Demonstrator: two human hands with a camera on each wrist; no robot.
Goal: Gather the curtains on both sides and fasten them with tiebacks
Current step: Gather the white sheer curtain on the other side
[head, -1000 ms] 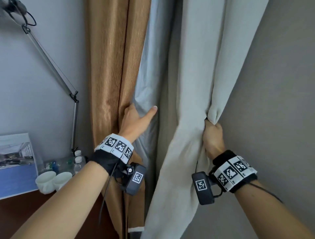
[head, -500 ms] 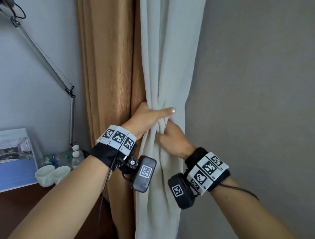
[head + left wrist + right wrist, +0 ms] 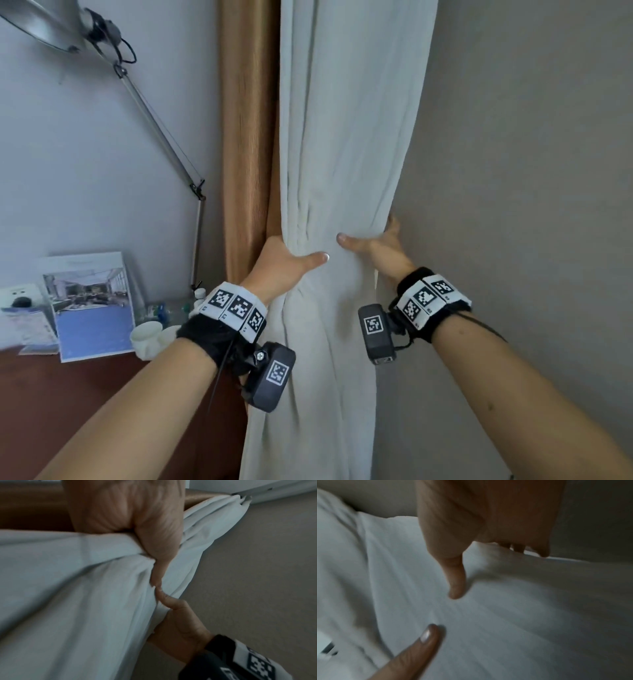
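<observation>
Your left hand point(image 3: 286, 262) clasps the white curtain point(image 3: 346, 144) from its left edge, thumb laid across the front and the other fingers wrapped out of sight behind the cloth; the left wrist view shows the fabric bunched into its palm. Your right hand point(image 3: 383, 245) cups the opposite edge, thumb spread forward on the front, and its other fingers reach behind the edge, so it seems only a loose cupping hold. The two thumb tips lie near each other, apart.

To do this well, close both hands toward each other so the whole width is squeezed into one bundle, and keep them level so the folds stack evenly. Check that no loose flap hangs outside your right hand's grasp against the wall point(image 3: 531, 171).

Just behind, the brown curtain point(image 3: 248, 137) hangs ungathered beside your left hand; judge whether it belongs in the same bundle. No tieback shows in any view, so you will probably need one hand to hold the bundle alone while the other searches.

Farther left, the desk point(image 3: 85, 394) carries cups point(image 3: 147, 337) and a lamp point(image 3: 161, 137); keep clear of them.
</observation>
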